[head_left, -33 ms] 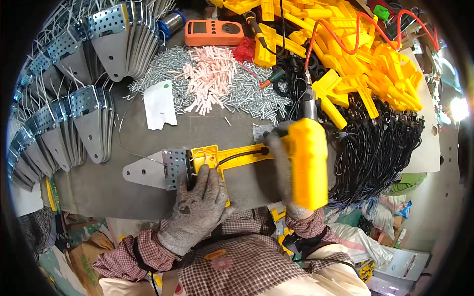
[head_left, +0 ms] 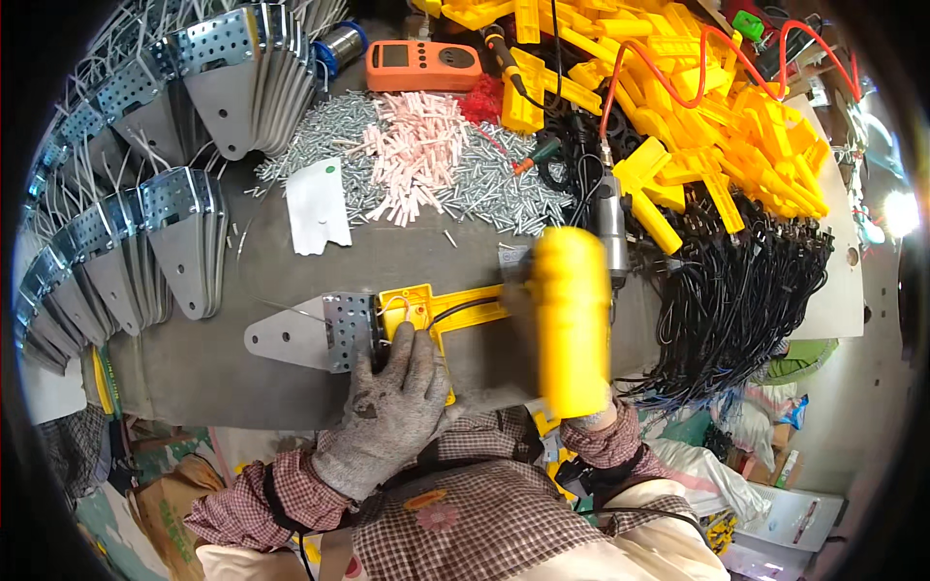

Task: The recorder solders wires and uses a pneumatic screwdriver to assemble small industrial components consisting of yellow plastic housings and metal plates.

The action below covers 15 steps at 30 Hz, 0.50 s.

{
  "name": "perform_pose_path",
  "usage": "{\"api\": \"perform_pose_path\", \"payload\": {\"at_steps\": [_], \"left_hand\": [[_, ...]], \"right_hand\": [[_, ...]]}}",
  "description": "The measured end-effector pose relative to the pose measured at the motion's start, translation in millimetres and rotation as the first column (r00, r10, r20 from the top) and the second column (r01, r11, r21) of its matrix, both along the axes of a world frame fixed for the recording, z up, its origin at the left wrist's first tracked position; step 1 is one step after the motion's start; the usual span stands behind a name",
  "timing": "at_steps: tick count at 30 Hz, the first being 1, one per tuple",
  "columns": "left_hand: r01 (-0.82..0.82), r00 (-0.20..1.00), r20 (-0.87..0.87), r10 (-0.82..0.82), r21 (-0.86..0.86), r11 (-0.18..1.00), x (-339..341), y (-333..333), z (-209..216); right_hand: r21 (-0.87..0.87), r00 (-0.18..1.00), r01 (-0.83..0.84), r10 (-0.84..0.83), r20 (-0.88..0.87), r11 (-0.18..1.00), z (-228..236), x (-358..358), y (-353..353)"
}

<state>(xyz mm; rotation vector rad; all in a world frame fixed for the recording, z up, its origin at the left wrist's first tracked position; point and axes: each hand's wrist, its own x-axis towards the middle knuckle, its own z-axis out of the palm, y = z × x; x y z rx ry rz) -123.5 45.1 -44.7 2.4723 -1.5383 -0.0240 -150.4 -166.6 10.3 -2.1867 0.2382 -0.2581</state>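
My left hand (head_left: 392, 397), in a grey glove, holds down the near edge of an opened yellow plastic handle shell (head_left: 470, 318). White wires and a black cord lie in that shell. A grey pointed metal plate with a perforated bracket (head_left: 300, 336) sticks out of its left end. My right hand (head_left: 525, 315), mostly hidden and blurred, holds a second yellow shell piece (head_left: 573, 329) upright over the right end of the handle. Motion smears this piece, and it covers most of the right hand's fingers.
Loose screws (head_left: 504, 194) and pink sleeves (head_left: 412, 145) lie beyond, near an orange meter (head_left: 423, 68). Stacked metal plates (head_left: 184, 242) stand left. Yellow shells (head_left: 678, 87), black cords (head_left: 727, 300) and an air screwdriver (head_left: 608, 218) on a red hose (head_left: 702, 63) are right.
My right hand has moved left with the upright yellow shell piece, nearer the opened handle. My left hand and the opened handle have barely shifted.
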Motion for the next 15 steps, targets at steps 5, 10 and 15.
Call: {"api": "perform_pose_path", "payload": {"at_steps": [5,10,15], "left_hand": [[0.140,0.948,-0.237,-0.213,-0.292,0.946,19.3,50.9,-2.4],[0.089,0.994,-0.043,-0.105,-0.279,0.956,31.1,35.4,9.0],[0.016,0.996,-0.080,-0.032,-0.199,0.980,24.1,32.2,22.6]], "right_hand": [[-0.353,0.929,-0.359,0.368,-0.045,0.864,-16.3,7.0,1.8],[-0.461,0.936,-0.353,0.316,-0.158,0.814,-19.3,8.9,15.6],[-0.354,0.970,-0.241,0.212,-0.118,0.904,-15.2,39.6,-13.5]]}}
